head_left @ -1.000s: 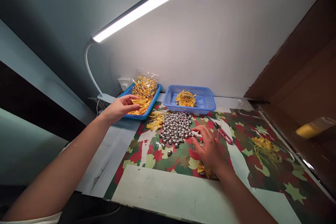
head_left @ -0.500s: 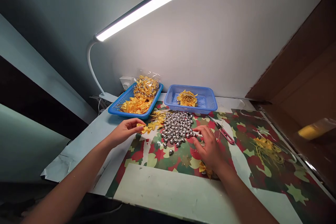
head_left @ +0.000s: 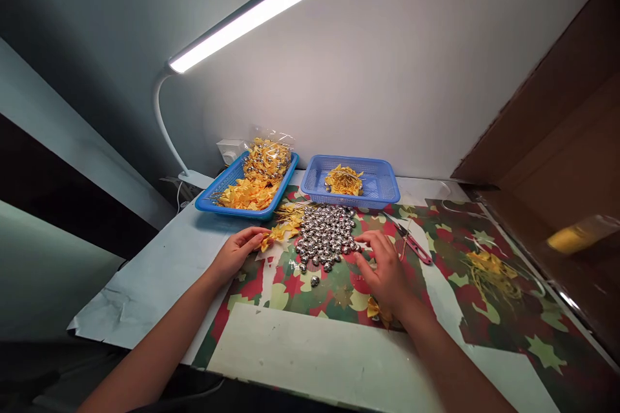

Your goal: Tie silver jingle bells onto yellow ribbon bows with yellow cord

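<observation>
At the left of the silver bell pile, my left hand is closed in a pinch on a yellow ribbon bow. More yellow bows with thin ties lie between it and the pile. My right hand rests at the pile's right edge, thumb and index finger apart around the outermost bells; I cannot tell whether they touch. One loose bell sits in front of the pile. Beneath my right wrist lies another yellow bow, partly covered.
A blue basket of yellow bows and a bagged bundle stands back left. Beside it is a second basket with some bows. Red-handled thread snips lie right. Farther right are yellow ties. A lamp hangs overhead.
My left hand has shifted slightly right and down, still pinching the yellow bow. My right hand stays nearly in place at the bells. The view has moved slightly.
</observation>
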A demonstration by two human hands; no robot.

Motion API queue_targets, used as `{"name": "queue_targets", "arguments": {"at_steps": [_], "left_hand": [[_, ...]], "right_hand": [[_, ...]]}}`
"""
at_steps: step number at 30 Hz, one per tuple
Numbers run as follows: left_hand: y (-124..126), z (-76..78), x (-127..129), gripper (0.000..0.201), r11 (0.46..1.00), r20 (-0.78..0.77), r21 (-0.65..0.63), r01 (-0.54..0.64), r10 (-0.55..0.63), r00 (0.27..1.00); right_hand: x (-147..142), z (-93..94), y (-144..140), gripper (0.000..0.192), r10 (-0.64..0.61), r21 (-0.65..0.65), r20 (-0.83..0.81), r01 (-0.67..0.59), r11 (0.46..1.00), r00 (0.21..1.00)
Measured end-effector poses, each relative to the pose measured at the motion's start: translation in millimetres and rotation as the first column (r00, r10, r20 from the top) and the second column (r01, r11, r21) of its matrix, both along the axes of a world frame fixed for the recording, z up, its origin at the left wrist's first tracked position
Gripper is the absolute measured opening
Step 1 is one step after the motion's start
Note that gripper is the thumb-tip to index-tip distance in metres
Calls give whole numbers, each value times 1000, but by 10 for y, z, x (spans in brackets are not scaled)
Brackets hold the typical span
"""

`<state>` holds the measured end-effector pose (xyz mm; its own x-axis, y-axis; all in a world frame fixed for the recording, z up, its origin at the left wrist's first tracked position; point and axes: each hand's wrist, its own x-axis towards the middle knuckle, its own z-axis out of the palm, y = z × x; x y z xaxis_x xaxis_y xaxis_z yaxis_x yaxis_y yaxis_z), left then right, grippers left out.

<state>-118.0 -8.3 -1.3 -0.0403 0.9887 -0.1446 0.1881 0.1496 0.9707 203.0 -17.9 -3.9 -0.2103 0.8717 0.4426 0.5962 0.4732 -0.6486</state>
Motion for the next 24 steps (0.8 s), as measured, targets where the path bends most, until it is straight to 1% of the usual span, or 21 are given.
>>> {"name": "queue_targets", "arguments": {"at_steps": [4,9,12,14,17,21,24], "left_hand": [[-18,-9,-4,53,1000,-28,11,18,-18,999],[-45,-55,0,46,988,-221,127,83,-54,974],[-74,-73,-4,35,978,-288,170,124,-71,955],[-90,-70,-7,27,959,-387,214,184,-90,918],[-105,-54,-6,22,923,-541,257,287,-109,834],[-106,-46,1,19,889,-615,280,363,-125,779],[-102,-56,7,22,871,-661,286,400,-123,740]], "right_hand": [[-6,5,2,15,-2,12,16,2,1000,1000],[-8,5,0,16,-11,14,27,10,1000,1000],[-14,5,-2,15,-9,14,27,9,1000,1000],[-17,6,-2,14,-8,13,32,8,1000,999],[-16,7,2,15,-12,13,35,11,1000,999],[-9,-1,13,17,-22,36,19,22,999,1000],[-9,-4,14,17,-28,57,-18,29,998,999]]}}
